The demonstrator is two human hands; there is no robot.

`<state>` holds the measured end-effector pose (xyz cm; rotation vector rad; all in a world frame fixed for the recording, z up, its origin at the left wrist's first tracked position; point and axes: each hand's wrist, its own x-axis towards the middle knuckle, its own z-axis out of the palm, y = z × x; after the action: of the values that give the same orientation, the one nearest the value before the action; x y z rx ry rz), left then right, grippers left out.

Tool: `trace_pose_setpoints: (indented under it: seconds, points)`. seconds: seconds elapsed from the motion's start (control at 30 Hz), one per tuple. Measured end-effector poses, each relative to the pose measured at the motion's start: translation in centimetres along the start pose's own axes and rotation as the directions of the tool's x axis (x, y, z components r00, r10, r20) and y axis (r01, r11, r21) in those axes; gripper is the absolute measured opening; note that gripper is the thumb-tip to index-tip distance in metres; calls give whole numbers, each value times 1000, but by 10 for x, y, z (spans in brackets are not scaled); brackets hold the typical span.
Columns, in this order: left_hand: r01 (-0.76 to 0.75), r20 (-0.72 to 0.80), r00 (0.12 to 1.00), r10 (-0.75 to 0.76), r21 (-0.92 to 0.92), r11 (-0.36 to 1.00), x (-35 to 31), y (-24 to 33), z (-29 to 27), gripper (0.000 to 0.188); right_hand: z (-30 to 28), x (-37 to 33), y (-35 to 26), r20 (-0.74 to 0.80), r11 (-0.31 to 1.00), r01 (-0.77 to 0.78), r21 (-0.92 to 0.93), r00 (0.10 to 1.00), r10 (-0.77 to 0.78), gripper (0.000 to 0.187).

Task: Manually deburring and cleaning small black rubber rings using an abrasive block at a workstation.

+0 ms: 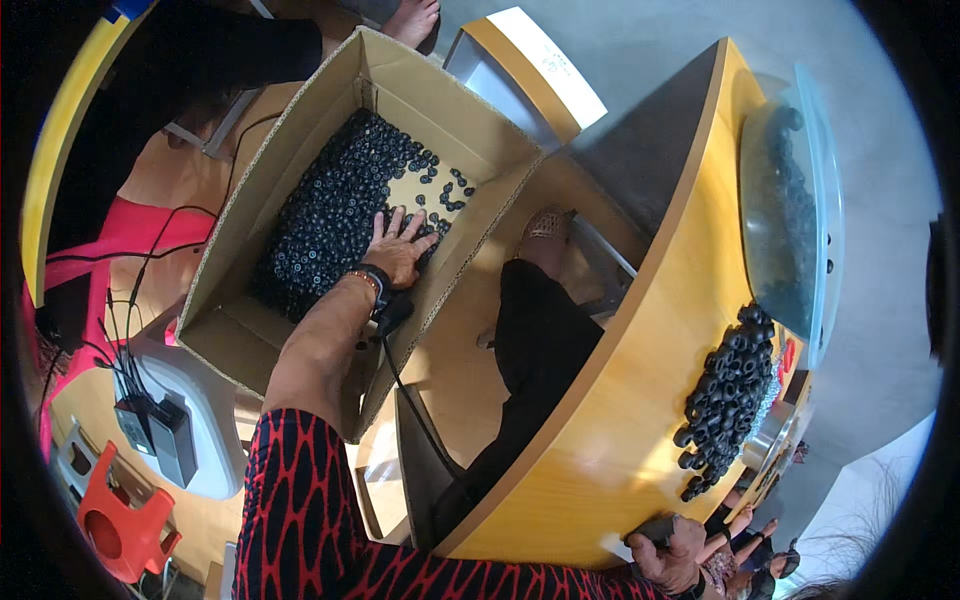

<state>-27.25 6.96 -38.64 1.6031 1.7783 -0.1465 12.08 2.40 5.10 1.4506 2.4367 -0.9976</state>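
My left hand reaches down into a cardboard box, fingers spread and palm down. It rests at the edge of a heap of small black round parts, ring-like with a hole in the middle. A few of these parts lie scattered beyond the fingertips on the bare box bottom. At the table's near edge, my right hand is bent round something dark and rounded, with a whitish bit beside it; the kind cannot be made out. A pile of black ring-shaped parts lies on the wooden table close by.
A translucent teal bin with dark parts stands on the table. A black cable runs beside the box. A red plastic chair, a white stool with a power adapter, and other people's legs and hands surround the area.
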Motion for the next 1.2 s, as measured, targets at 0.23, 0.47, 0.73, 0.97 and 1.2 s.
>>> trace_pose_setpoints:
  seconds: [0.23, 0.47, 0.73, 0.97, 1.2]
  points:
    - [25, -18, 1000, -23, 128, 991, -39, -17, 5, 66, 9, -7, 9, -83, 1000, 0, -23, 997, -2, 13]
    - [101, 62, 991, -123, 278, 955, -72, -36, 11, 60, 9, -12, 18, -121, 962, 96, -255, 984, -130, 18]
    - [213, 27, 969, -245, 406, 889, -59, -29, -8, 36, 11, -17, 24, -120, 973, 99, -209, 985, -126, 21]
    - [240, -220, 951, -218, 78, 968, -46, -17, -24, 40, 6, -14, 20, -90, 924, 118, -364, 983, -161, 21]
    - [-12, -66, 998, 15, 48, 999, -23, 6, 13, 62, 7, -18, 23, -46, 991, -40, -125, 998, 35, 20]
